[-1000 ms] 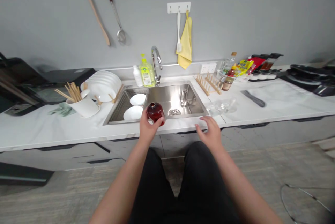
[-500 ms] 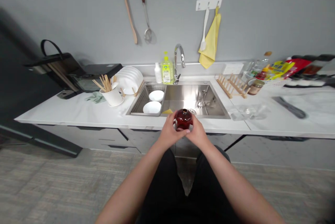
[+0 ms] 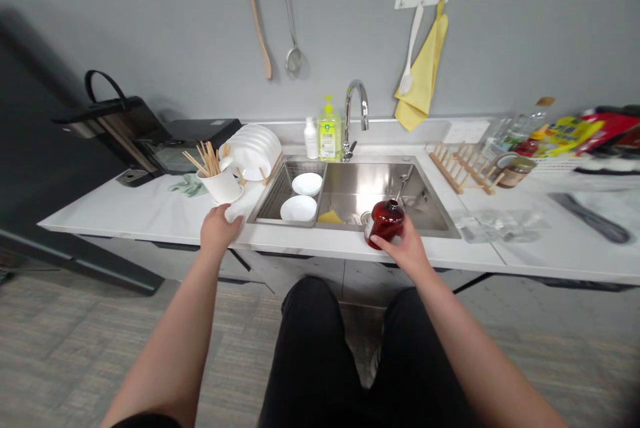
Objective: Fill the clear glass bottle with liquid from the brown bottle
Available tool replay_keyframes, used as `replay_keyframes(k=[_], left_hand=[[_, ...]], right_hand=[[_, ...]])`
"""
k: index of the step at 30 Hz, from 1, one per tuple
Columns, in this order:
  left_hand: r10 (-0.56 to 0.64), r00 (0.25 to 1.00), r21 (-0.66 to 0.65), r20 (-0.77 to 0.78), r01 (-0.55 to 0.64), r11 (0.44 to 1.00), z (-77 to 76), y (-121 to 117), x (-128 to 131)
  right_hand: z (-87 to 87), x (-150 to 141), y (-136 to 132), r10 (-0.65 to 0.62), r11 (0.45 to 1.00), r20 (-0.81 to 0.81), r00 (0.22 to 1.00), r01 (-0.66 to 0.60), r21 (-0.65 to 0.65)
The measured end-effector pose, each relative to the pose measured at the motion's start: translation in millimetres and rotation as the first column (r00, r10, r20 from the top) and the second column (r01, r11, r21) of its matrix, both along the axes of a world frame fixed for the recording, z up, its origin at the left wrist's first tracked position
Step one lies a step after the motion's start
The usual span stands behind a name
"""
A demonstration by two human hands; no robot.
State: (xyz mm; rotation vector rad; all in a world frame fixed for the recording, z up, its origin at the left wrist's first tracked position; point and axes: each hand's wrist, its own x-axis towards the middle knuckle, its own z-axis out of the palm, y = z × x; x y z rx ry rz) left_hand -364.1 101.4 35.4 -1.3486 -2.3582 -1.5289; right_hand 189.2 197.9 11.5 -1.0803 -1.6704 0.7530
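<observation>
2 white bowls [image 3: 299, 209] lie in sink rack [image 3: 280, 198]; right hand [image 3: 407, 248] grips red jar [image 3: 385, 223], open left hand [image 3: 219, 229] rests near chopsticks cup [image 3: 221, 187].

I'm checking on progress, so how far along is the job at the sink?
Seemingly done: two white bowls sit in the sink's wire rack, and white plates stand stacked beside the sink. In hand: the right hand holds a red pot at the sink's edge. Apparently left: clear items on the counter right of the sink.
</observation>
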Motion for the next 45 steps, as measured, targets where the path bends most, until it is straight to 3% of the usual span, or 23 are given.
replay_keyframes(k=[4,8,12,16,22,28,35,39,42,45], left_hand=[[0.009,0.999,-0.120,0.044,-0.004,0.993,-8.4,12.9,-9.7],[0.064,0.990,-0.097,0.121,-0.053,0.994,-17.6,13.8,-17.0],[0.126,0.952,0.025,0.280,-0.138,0.990,-26.4,17.8,-22.5],[0.006,0.896,0.176,0.445,-0.094,0.980,-30.2,29.2,-29.1],[-0.087,0.861,0.391,0.501,-0.136,0.910,-37.5,24.6,-33.5],[-0.024,0.875,0.478,0.484,-0.241,0.845,-46.6,17.5,-30.5],[0.037,0.884,0.505,0.466,-0.300,0.809,-47.9,17.6,-26.9],[0.031,0.885,0.511,0.464,-0.296,0.807,-46.0,16.5,-25.4],[0.009,0.889,0.561,0.458,-0.296,0.773,-48.0,17.6,-28.6],[0.011,0.888,0.581,0.459,-0.310,0.753,-51.9,22.2,-34.9]], right_hand=[[9.9,-20.0,-1.8,0.047,0.999,0.061,0.997,-0.048,0.023],[29.8,-60.5,3.6,0.099,0.994,0.120,0.988,-0.103,0.023],[53.7,-135.3,17.6,0.224,0.973,0.108,0.969,-0.228,0.023],[68.3,-235.9,36.9,0.432,0.902,0.043,0.901,-0.432,0.006],[56.0,-369.4,60.5,0.526,0.843,-0.039,0.850,-0.527,-0.108],[36.4,-441.8,64.8,0.549,0.829,-0.002,0.836,-0.545,-0.121],[25.0,-473.1,67.3,0.573,0.817,0.063,0.817,-0.564,-0.120],[28.5,-467.1,70.8,0.545,0.836,0.094,0.833,-0.531,-0.142],[35.4,-424.6,62.2,0.497,0.867,0.109,0.861,-0.497,-0.027],[40.6,-337.5,38.5,0.459,0.874,0.101,0.883,-0.469,0.124]])
